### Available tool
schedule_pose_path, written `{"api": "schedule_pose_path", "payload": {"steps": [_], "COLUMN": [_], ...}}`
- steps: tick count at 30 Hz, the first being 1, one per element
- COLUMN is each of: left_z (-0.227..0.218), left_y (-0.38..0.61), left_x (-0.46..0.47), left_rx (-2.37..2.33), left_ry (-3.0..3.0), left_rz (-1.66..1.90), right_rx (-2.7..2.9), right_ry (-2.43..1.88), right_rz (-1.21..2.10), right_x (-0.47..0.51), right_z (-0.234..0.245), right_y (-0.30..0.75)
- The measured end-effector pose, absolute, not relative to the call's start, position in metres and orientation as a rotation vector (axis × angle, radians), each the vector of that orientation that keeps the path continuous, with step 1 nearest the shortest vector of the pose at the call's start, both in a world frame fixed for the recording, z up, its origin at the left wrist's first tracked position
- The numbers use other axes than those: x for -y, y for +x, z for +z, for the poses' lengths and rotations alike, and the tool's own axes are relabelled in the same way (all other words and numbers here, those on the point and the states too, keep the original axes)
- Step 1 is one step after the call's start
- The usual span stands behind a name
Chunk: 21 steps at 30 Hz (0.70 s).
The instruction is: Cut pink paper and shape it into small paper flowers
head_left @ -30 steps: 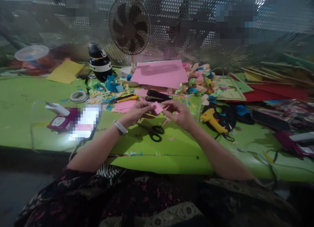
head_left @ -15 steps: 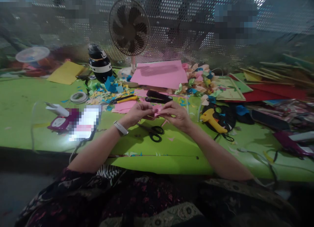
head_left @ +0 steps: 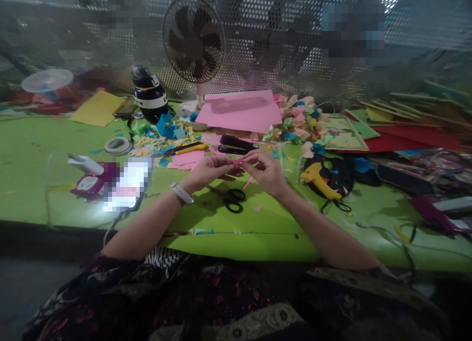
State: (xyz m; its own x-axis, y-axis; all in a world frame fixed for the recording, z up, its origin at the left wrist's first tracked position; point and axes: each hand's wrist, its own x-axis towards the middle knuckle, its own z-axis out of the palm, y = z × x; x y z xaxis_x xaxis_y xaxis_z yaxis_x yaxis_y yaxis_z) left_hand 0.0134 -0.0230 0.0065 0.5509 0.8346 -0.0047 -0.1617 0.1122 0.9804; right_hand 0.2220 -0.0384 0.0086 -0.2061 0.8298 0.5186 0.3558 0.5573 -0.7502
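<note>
Between my two hands is a small piece of pink paper (head_left: 238,162), mostly covered by fingertips. My left hand (head_left: 211,171) pinches it from the left, and my right hand (head_left: 266,172) pinches it from the right. Both are raised a little over the green table (head_left: 273,242). Beneath them lie black-handled scissors (head_left: 234,201), their blades partly under my left hand. Just beyond my fingers sits a black stapler (head_left: 238,144). Cut pink paper pieces (head_left: 187,160) are stacked beside my left hand, with a yellow cutter (head_left: 195,147) behind them.
Large pink sheets (head_left: 239,109) lie at the back, before a fan (head_left: 194,39). Folded paper pieces (head_left: 300,117) are heaped right of them. A yellow glue gun (head_left: 320,181) rests at right. On the left are a lit phone (head_left: 129,186), a tape roll (head_left: 118,145) and a bottle (head_left: 149,95).
My fingertips have drawn closer together around the pink paper, and less of it shows. My right hand has shifted slightly. The things on the table stay put.
</note>
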Motion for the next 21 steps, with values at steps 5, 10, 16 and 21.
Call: {"api": "schedule_pose_path", "payload": {"steps": [5, 10, 16, 21], "left_z": [0.007, 0.0089, 0.0075, 0.0081], "left_y": [0.0126, 0.0135, 0.015, 0.0151], "left_x": [0.0244, 0.0254, 0.0251, 0.0257], "left_rx": [-0.652, -0.676, -0.689, -0.711], "left_ry": [1.233, 1.252, 1.263, 1.272], "left_rz": [0.788, 0.772, 0.779, 0.773], "right_rx": [1.732, 1.762, 1.788, 1.788], "right_ry": [-1.042, -1.044, -1.041, -1.051], "right_rz": [0.794, 0.757, 0.703, 0.702], "right_x": [0.0391, 0.04, 0.0404, 0.0403], "right_z": [0.0093, 0.0105, 0.012, 0.0121], "right_y": [0.2217, 0.2222, 0.2214, 0.2213]}}
